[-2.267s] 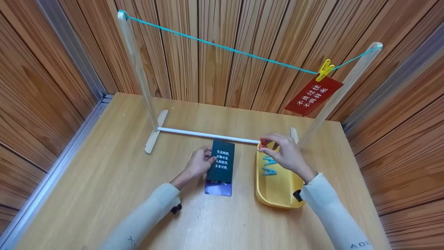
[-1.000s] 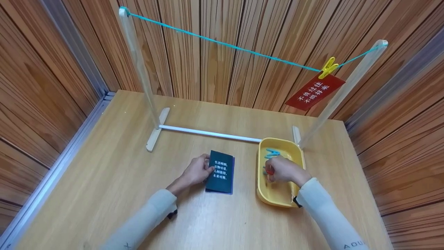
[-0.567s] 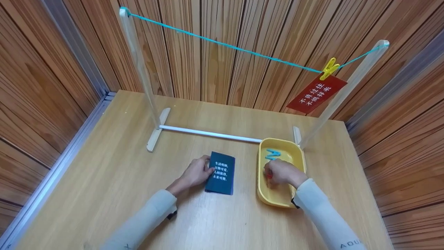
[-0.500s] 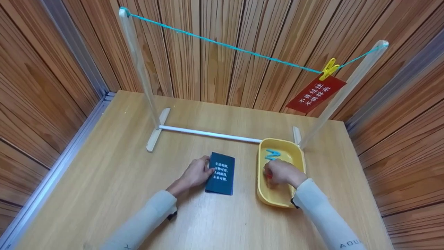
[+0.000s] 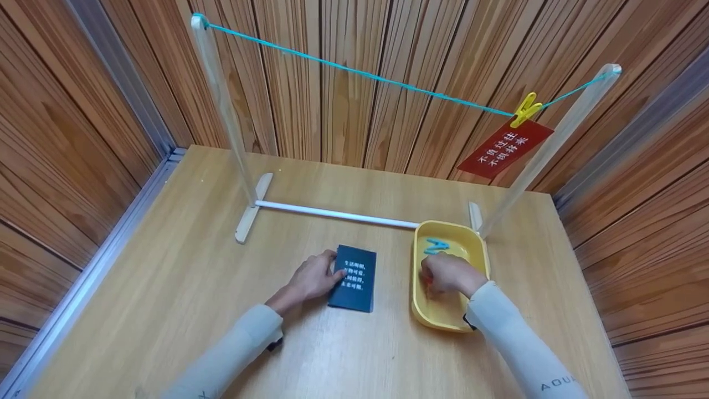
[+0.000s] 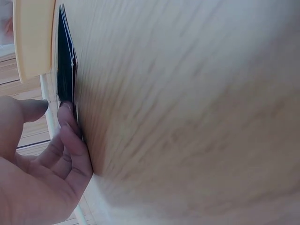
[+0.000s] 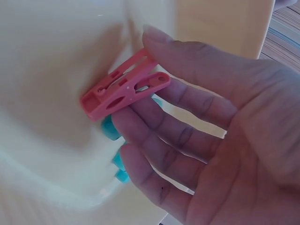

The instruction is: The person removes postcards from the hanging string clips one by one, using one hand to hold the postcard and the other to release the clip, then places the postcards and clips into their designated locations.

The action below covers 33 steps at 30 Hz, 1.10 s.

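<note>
My left hand (image 5: 313,277) is at the left edge of a small stack of cards on the table, with a dark green card (image 5: 360,285) bearing white writing on top. In the left wrist view, the fingertips (image 6: 67,112) touch the stack's edge, while the thumb stands off the card. My right hand (image 5: 448,271) is down inside the yellow tray (image 5: 443,323). Between its thumb and index finger it pinches a red clothespin (image 7: 124,86), mostly hidden from the head view. Blue clothespins (image 5: 436,246) lie in the tray, some partly behind the fingers.
Behind the hands stands a rack with two posts (image 5: 224,102), joined by a white bar (image 5: 332,214) low down. Along its turquoise string (image 5: 354,70), a yellow clothespin (image 5: 526,110) holds a red card (image 5: 504,148) near the right post. Wood-patterned walls enclose the table (image 5: 310,354).
My right hand has brought the red clothespin down from above the tray's far rim into the tray. The green card has shifted nearer me, covering the purple card that showed beneath it.
</note>
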Each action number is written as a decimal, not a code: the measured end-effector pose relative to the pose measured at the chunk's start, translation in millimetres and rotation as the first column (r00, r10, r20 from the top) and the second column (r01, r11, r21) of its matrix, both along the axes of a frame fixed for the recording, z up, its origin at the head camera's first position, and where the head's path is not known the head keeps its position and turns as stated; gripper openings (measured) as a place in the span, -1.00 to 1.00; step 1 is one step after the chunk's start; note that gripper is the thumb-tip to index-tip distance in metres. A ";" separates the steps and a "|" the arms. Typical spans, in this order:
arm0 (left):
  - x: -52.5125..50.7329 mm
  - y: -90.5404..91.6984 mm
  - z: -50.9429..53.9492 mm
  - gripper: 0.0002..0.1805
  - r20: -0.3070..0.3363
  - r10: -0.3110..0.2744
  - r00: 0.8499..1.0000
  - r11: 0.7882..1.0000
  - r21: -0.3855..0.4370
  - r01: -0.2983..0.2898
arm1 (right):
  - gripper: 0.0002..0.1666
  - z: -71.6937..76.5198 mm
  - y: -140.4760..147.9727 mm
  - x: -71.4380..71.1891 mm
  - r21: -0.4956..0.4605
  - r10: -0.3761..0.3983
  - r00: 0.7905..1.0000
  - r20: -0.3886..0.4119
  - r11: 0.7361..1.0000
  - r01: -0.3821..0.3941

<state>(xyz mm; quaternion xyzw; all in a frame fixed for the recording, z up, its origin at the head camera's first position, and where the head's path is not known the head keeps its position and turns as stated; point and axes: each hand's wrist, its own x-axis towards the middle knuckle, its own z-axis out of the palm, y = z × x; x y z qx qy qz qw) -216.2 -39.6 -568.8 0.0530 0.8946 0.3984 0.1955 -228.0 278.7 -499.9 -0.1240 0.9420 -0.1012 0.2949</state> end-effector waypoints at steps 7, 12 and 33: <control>3.7 1.8 1.6 -0.29 -0.039 -0.002 0.999 0.997 -0.077 -0.001 | -0.74 -0.2 -0.6 -0.4 -0.011 0.041 0.999 -0.036 0.999 -0.042; 6.0 4.7 2.9 -0.30 -0.060 0.002 0.998 0.993 -0.121 -0.009 | -0.73 -2.5 -0.2 0.1 -0.018 0.029 0.999 -0.041 0.999 -0.030; 7.6 15.0 2.2 -0.42 -0.162 0.005 0.987 0.969 -0.241 -0.045 | -0.71 7.3 -0.6 1.6 -0.049 -0.005 0.999 -0.051 0.999 0.003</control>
